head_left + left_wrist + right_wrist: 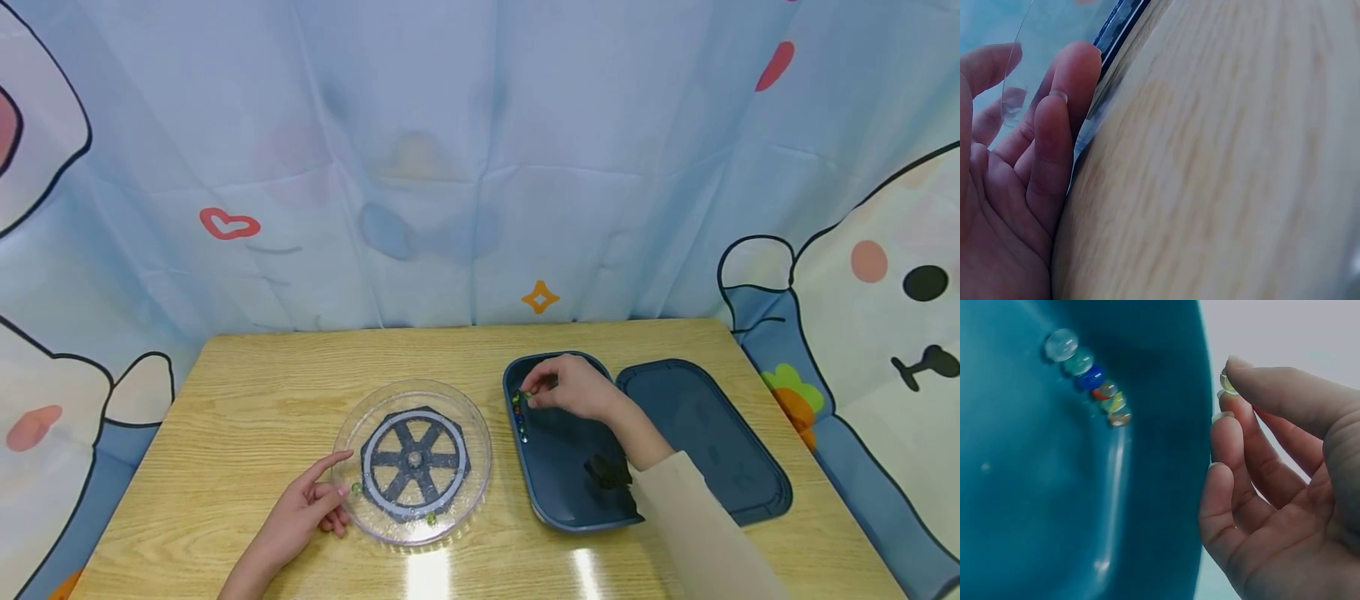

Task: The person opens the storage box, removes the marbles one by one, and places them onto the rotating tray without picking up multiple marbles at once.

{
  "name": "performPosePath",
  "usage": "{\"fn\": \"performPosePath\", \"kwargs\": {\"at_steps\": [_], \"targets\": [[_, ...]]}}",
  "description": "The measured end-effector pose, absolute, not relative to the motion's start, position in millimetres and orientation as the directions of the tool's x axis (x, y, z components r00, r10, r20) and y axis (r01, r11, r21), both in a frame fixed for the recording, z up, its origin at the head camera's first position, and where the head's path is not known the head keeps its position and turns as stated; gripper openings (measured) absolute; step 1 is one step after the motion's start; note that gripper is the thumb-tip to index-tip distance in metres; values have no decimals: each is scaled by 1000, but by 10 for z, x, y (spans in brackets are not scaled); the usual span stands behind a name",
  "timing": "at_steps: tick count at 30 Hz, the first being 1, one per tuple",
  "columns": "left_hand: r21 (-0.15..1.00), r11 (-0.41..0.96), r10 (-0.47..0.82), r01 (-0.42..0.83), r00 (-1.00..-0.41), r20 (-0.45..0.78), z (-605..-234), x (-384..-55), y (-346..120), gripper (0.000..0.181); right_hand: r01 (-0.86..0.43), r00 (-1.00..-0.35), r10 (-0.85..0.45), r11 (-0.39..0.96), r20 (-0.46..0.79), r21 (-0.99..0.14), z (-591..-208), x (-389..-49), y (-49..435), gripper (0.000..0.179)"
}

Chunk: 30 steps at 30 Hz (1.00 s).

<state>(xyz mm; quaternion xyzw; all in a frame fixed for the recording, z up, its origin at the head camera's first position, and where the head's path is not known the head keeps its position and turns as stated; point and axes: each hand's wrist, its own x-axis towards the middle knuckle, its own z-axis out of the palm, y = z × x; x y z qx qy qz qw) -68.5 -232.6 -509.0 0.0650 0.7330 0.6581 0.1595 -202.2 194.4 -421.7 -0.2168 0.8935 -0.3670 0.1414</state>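
A clear round dish (pixel 480 479), with a dark spoked wheel pattern (pixel 415 459) showing in its middle, stands on the table. My left hand (pixel 300 508) holds its near-left rim, index finger and thumb over the edge, other fingers curled outside below it. Two greenish marbles lie inside: one marble (pixel 357 488) near the thumb, another marble (pixel 431 518) toward the front. My right hand (pixel 573 387) pinches a clear marble with a yellow swirl (pixel 1227 382) between thumb and fingertips, by the left wall of a dark blue box (pixel 555 500). Several marbles (pixel 1091 378) line up along that wall.
A dark blue lid (pixel 708 433) lies right of the box, against its edge. Some black object (pixel 609 472) shows under the right forearm, over the box. Behind the wooden table (pixel 277 375) hangs a printed blue curtain (pixel 435 167).
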Motion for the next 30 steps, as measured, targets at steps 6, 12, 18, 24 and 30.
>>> {"fn": "performPosePath", "kwargs": {"at_steps": [6,12,18,24,30], "targets": [[984,127,303,-123,-940,-157,-5093,-689,-2320,61,-316,-860,-506,619,-58,-719,-4105,-1944,1872,17],[982,134,305,-134,-937,-169,-5073,-689,-2324,60,-315,-839,-542,555,-47,-769,-3998,-1851,1731,16],[982,137,313,-132,-935,-169,-5069,-698,-2333,60,-357,-827,-562,514,8,-780,-3958,-1764,1535,16],[981,132,299,-142,-938,-176,-5079,-694,-2333,60,-408,-805,-591,493,48,-768,-3993,-1698,1298,13],[983,123,303,-137,-938,-168,-5083,-689,-2328,61,-441,-772,-633,462,62,-770,-4006,-1626,1105,12]]}}
